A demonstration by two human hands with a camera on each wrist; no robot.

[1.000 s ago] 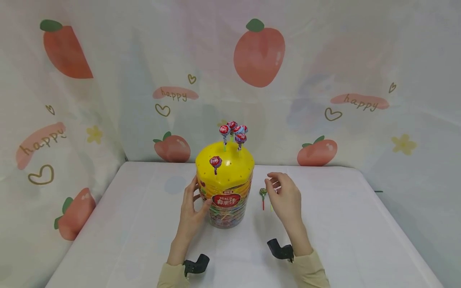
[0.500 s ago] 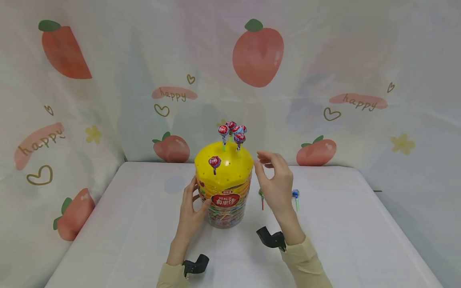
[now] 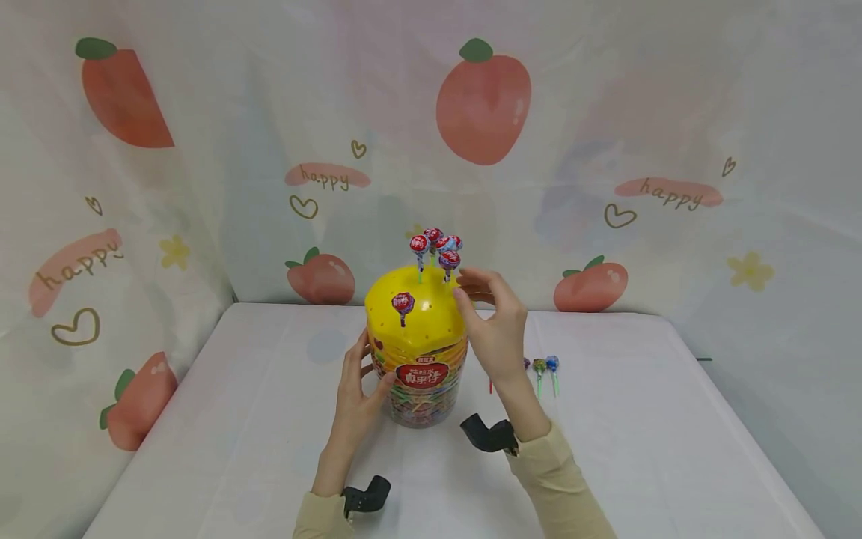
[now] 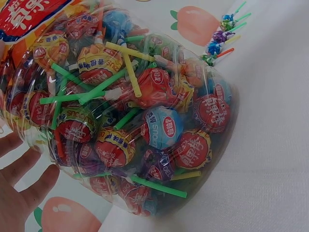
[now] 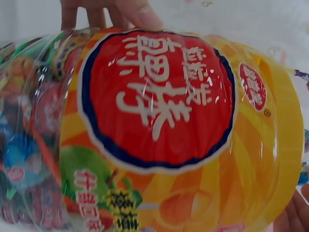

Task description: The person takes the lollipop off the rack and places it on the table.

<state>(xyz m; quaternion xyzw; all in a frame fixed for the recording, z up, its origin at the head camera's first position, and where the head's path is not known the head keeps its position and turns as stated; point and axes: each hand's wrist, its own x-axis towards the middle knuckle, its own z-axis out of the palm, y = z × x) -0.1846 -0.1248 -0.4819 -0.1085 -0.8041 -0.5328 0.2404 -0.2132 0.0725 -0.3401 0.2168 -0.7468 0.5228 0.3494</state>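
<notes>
While the left hand (image 3: 360, 397) grips the near left side of a big clear jar (image 3: 420, 397), its thumb at the front and its fingers spread round the side, the right hand (image 3: 500, 329) is at the right edge of the yellow lid (image 3: 431, 322), fingers bent and the gap to the thumb narrow. I cannot tell whether those fingertips pinch anything. The jar stands upright on the white table (image 3: 269, 419), about midway across it and near the back, with the lid on top. Several lollipops (image 3: 419, 244) are stuck upright in a cluster at the back of the lid, their round heads in red, purple and blue wrappers, and one purple lollipop (image 3: 402, 303) stands apart at the front. Through the clear wall, the left wrist view shows wrapped candies (image 4: 162, 126) packed with green, yellow and red sticks pointing every way. An orange and yellow label (image 5: 260, 154) with a red badge (image 5: 154, 101) wraps the upper part of the jar. To the right of the jar, loose lollipops (image 4: 223, 36) lie in a row on the table, partly covered by the right hand in the head view. Behind everything hangs a pale cloth (image 3: 572, 75) printed with peaches, hearts and the word "happy".
</notes>
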